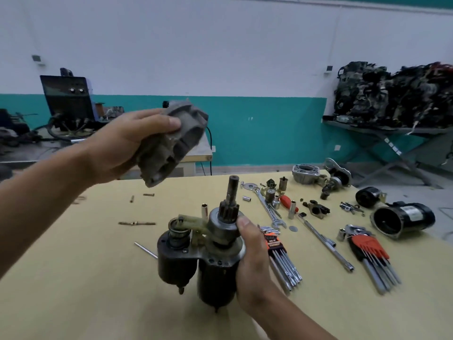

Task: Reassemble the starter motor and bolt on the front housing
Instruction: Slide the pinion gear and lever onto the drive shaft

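My right hand point(255, 263) grips the dark starter motor body point(215, 273) and holds it upright above the table, with the solenoid point(175, 261) on its left side. The pinion gear and shaft point(231, 204) stick up at the top, and a yellowish shift fork point(193, 223) links solenoid and pinion. My left hand point(117, 148) holds the grey cast front housing point(174, 141) raised up and to the left of the shaft, its open side tilted down to the right. Long bolts point(137, 223) lie on the table to the left.
On the yellow table point(98, 303) to the right lie hex key sets point(367, 251), a combination wrench point(269, 212), a ratchet extension point(323, 241), sockets, a red-handled screwdriver point(288, 202), a second black motor point(402, 219) and other starter parts. A thin rod point(145, 250) lies left of the solenoid.
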Demonstrator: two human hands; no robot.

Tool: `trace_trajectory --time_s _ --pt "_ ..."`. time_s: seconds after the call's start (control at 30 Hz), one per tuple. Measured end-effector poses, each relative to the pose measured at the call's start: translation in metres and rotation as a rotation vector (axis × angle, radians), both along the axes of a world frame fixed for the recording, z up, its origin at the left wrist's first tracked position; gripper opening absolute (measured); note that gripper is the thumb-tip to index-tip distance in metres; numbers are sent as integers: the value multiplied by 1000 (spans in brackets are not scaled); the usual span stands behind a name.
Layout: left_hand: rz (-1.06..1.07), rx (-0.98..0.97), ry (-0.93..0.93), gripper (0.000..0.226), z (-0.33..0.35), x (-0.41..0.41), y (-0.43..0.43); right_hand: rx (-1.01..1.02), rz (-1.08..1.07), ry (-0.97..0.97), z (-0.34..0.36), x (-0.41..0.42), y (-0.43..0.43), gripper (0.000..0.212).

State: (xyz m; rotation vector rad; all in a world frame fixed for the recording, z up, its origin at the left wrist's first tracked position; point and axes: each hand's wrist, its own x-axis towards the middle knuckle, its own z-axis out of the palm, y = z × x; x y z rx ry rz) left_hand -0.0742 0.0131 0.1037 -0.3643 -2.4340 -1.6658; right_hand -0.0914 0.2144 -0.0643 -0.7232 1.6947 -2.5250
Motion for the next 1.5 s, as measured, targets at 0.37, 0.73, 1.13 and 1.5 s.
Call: trace_trajectory --time_s 0.37,0.73,1.13,1.5 --pt "134 -561 33 75 -22 50 77 31 -60 47 4 7 0 59" --pt "87 -345 9 45 -43 45 90 63 37 49 -4 5 13 76" --pt "144 -45 26 66 -35 48 69 19 71 68 -2 3 0 58" --pt "176 -394 47 60 -49 55 65 -159 102 -75 -6 4 -8 54"
